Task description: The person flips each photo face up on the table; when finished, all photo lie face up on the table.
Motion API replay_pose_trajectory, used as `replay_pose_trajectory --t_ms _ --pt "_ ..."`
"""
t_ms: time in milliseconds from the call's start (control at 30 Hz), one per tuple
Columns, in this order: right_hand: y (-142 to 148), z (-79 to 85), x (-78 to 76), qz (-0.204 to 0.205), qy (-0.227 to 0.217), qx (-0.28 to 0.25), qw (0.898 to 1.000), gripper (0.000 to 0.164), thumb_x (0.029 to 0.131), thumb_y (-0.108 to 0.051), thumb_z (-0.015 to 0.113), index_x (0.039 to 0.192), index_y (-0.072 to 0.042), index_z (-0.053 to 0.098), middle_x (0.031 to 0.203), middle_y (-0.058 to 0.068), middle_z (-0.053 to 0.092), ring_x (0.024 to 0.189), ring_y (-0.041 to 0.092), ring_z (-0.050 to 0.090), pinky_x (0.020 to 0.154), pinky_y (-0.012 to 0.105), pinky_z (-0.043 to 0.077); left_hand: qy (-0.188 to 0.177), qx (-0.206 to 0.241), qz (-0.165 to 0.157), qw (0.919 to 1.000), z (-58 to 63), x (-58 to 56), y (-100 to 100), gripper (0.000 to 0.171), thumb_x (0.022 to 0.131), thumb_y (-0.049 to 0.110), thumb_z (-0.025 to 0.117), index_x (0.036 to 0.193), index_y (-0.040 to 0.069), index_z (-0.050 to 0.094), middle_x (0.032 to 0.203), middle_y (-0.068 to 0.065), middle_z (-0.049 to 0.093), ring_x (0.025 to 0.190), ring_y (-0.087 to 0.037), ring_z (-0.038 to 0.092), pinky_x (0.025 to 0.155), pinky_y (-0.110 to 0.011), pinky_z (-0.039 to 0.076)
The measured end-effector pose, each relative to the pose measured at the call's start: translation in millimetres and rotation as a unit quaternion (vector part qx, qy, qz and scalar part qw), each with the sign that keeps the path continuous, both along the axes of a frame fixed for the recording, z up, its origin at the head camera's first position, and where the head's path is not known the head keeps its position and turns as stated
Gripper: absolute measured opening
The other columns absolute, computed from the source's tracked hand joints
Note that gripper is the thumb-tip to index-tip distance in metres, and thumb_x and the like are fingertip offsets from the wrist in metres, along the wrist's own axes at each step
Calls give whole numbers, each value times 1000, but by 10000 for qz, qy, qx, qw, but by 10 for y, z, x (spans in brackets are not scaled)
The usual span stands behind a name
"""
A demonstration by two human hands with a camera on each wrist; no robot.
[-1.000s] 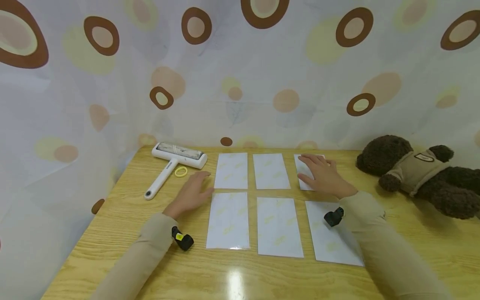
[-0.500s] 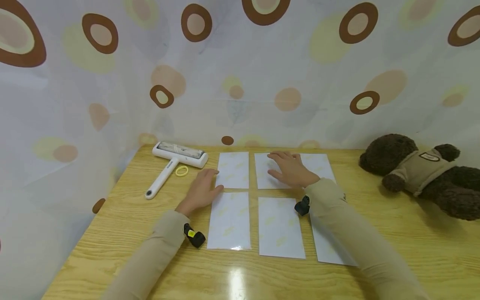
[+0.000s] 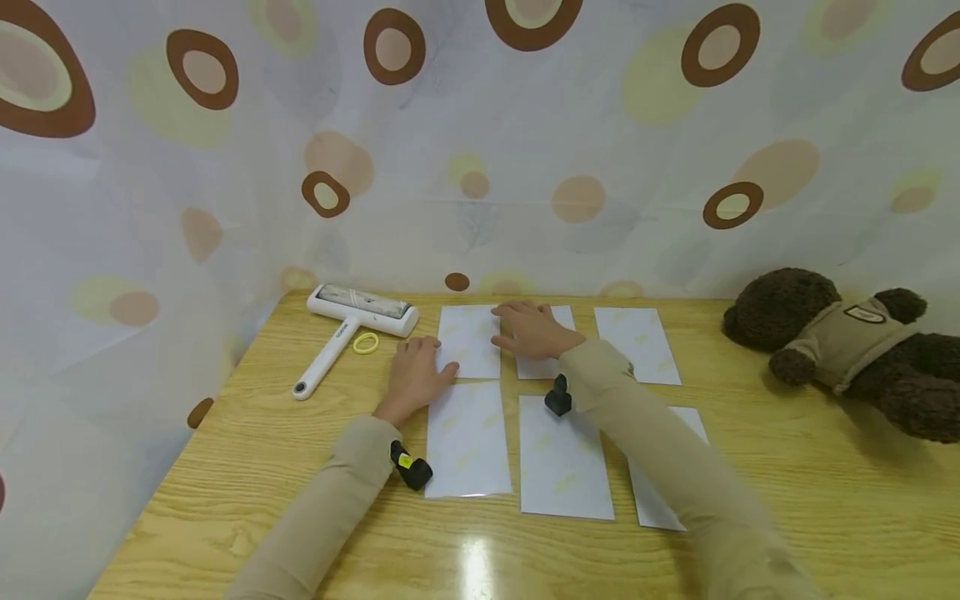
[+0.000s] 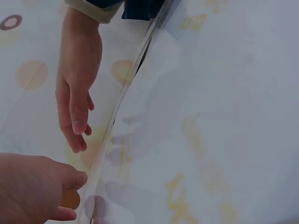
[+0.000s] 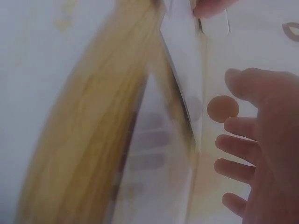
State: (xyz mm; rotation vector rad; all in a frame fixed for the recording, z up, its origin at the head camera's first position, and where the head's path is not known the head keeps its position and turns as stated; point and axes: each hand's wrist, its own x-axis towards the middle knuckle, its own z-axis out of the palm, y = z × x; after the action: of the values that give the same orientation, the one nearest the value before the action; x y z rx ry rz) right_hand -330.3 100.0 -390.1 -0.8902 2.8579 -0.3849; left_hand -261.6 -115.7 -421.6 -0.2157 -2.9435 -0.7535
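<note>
Left hand (image 3: 414, 379): fingers relaxed at the left edge of the back left sheet (image 3: 470, 343); contact unclear
Right hand (image 3: 536, 332): over the back middle sheet (image 3: 534, 369), fingers spread toward the back left sheet; apart from the left hand, neither gripping anything
Sheets (image 3: 565, 467): two rows of three on the table (image 3: 390, 550)
Roller (image 3: 327, 358): far left; yellow ring (image 3: 356, 345) beside it
Bear (image 3: 843, 346): lying at right

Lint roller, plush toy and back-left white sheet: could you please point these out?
Lint roller (image 3: 354, 320), head view, where handle meets head.
Plush toy (image 3: 846, 348), head view, its clothed torso.
Back-left white sheet (image 3: 472, 342), head view, its middle.
</note>
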Motion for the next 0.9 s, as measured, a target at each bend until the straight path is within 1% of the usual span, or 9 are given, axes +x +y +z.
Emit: replay_pose_trajectory --t_ms 133,267,333,533,667,767,900 --pt "-152 -20 -62 29 -107 97 9999 59 98 -38 52 146 -6 39 153 17 35 141 39 28 107 63 24 -89 9 146 9999 -25 -4 -6 48 90 32 66 122 -3 56 128 -21 51 120 -39 42 102 -50 35" --pt "-250 -46 -138 -54 -222 176 9996 61 97 -40 54 146 -7 38 154 15 33 143 37 25 109 63 22 -36 14 137 9999 -41 -10 -18 48 88 32 69 119 -3 59 128 -19 51 119 -38 42 101 -50 35" --pt "-282 -71 -199 -118 -265 272 9992 64 96 -42 55 147 -8 37 154 14 31 143 36 24 109 62 22 4 34 111 9999 -45 -12 -18 48 88 33 69 118 -3 60 128 -19 51 119 -38 42 100 -50 35" --pt "-328 -190 -434 -165 -431 553 9974 79 90 -52 60 150 -9 32 156 14 28 144 35 21 109 61 23 13 71 169 9998 -52 -2 -23 47 87 33 70 117 -1 61 127 -18 52 119 -37 42 98 -49 35" --pt "-323 -251 -530 -193 -470 613 9968 87 85 -57 63 150 -8 31 155 16 29 143 37 23 107 62 23 16 127 194 9997 -63 -2 -29 46 87 33 71 116 -1 61 127 -17 52 119 -36 41 98 -50 35" --pt "-331 -247 -565 -244 -403 584 9972 90 83 -58 66 149 -8 32 153 16 32 142 38 26 106 64 23 74 168 200 9996 -70 -7 -31 45 87 33 71 116 0 60 127 -16 52 118 -35 41 98 -49 35" --pt "-370 -179 -560 -327 -419 548 9971 94 79 -57 71 149 -8 33 152 16 34 141 36 26 107 63 22 102 168 214 9996 -73 -6 -36 45 87 33 70 117 0 61 127 -16 52 117 -34 42 96 -48 36"
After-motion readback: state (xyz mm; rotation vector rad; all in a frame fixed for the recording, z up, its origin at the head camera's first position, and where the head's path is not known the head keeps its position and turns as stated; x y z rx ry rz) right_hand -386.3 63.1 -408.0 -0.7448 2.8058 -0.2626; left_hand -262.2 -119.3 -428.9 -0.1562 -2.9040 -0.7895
